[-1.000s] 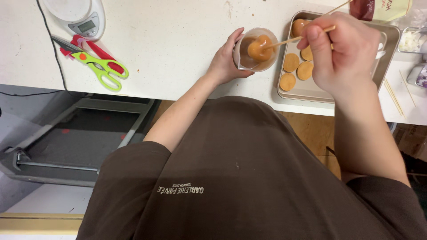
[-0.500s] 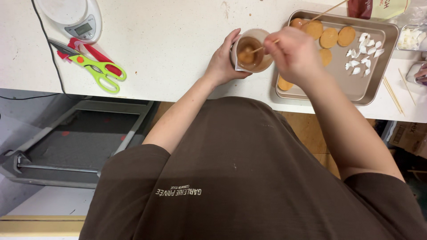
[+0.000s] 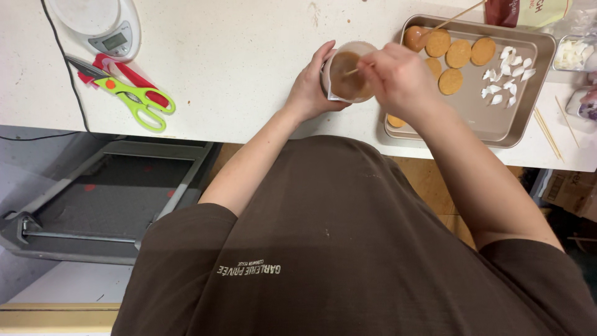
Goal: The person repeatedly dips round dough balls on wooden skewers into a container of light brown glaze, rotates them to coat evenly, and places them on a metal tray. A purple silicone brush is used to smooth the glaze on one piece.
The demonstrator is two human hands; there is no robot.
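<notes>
At the top right corner of the frame a dark red packet [image 3: 501, 11] with pale lettering pokes in beside a cream-coloured one [image 3: 547, 10], both cut off by the upper edge. Just below them sits a small clear tub of white pieces [image 3: 571, 53].

Top centre now: the left hand [image 3: 309, 87] is wrapped around the side of a clear plastic cup of brown sauce [image 3: 346, 73], thumb and fingers curled on its wall, forearm running down and left toward the brown shirt. The right hand [image 3: 399, 79] hovers over the cup's right rim, fingers pinched shut on a thin wooden skewer [image 3: 353, 71] whose tip dips into the sauce.

Right of the cup lies a rectangular metal baking tray [image 3: 497, 121], holding round golden biscuits [image 3: 459, 53] and scattered white bits [image 3: 507, 81]; another skewer [image 3: 457, 16] sticks out over its far edge. Loose skewers [image 3: 546, 124] lie just past the tray's right side.

The white speckled countertop [image 3: 236, 56] has wide bare room left of the cup, up to the green-handled scissors [image 3: 134, 99] and white kitchen scale [image 3: 99, 22] at upper left.
</notes>
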